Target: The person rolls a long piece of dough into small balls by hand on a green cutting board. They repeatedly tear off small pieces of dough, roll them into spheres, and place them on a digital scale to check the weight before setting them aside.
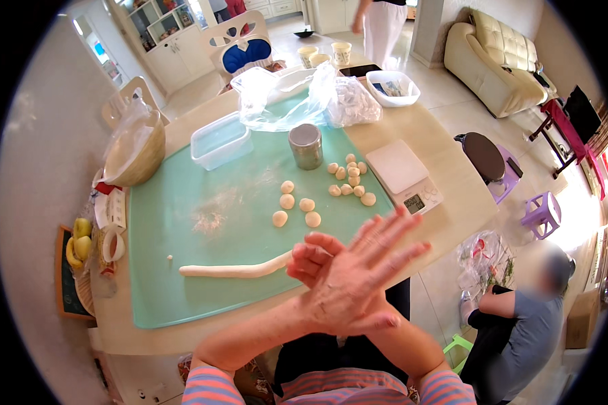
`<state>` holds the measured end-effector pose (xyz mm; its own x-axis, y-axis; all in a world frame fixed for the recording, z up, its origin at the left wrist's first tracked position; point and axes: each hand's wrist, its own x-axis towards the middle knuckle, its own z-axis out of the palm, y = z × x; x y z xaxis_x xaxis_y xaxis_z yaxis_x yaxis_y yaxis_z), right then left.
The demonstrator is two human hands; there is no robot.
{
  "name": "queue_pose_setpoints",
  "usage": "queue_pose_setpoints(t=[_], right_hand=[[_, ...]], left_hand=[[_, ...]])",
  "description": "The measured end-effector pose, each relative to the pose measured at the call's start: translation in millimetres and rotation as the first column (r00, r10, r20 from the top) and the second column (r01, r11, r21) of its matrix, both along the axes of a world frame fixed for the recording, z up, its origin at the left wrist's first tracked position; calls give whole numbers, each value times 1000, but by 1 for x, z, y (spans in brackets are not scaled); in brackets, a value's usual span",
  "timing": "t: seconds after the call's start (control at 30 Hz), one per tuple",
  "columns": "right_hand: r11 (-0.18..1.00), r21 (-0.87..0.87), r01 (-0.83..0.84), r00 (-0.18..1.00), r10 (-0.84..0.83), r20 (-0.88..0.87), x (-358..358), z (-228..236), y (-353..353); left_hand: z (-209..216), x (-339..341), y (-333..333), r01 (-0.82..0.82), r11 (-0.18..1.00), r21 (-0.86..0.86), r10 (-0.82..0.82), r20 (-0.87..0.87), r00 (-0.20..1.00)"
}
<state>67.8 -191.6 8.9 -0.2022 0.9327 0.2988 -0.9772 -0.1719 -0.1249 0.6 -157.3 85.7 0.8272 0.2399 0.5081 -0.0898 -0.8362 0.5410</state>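
Observation:
My left hand (348, 280) lies across my right hand (311, 256), palm to palm, above the near edge of the green mat (162, 307). Its fingers stretch out and spread toward the upper right. Behind it, the bent fingers of my right hand show at the left; what lies between the palms, if anything, is hidden. A long dough rope (236, 271) rests on the mat left of my hands, its right end reaching up to them. Beyond are several small dough balls (286, 201) and a tighter cluster of dough balls (353, 181). A tiny dough bit (170, 257) sits near the rope's left end.
A metal canister (306, 147), a clear plastic tub (221, 142), and plastic bags (284, 101) stand farther back. The kitchen scale (405, 175) is at the right, a large bowl (134, 152) at the left. Another person (520, 337) sits low at the right.

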Motion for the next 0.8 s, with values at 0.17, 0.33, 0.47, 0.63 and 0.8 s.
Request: queue_pose_setpoints(t=[0.17, 0.33, 0.47, 0.63, 0.8], right_hand=[[982, 184, 35, 999, -37, 7, -15, 18, -10], [985, 162, -56, 984, 26, 178, -1, 30, -36], [966, 257, -33, 989, 70, -132, 1, -18, 7], [953, -266, -146, 962, 74, -264, 17, 45, 7], [922, -376, 87, 996, -90, 10, 23, 28, 24]], left_hand=[[17, -8, -24, 44, 995, 90, -42, -16, 999], [17, -8, -53, -10, 987, 162, -15, 152, 988], [17, 9, -17, 26, 975, -223, 20, 202, 979], [5, 10, 27, 327, 394, -859, 332, 465, 821], [-1, -14, 29, -334, 902, -272, 345, -9, 939]])
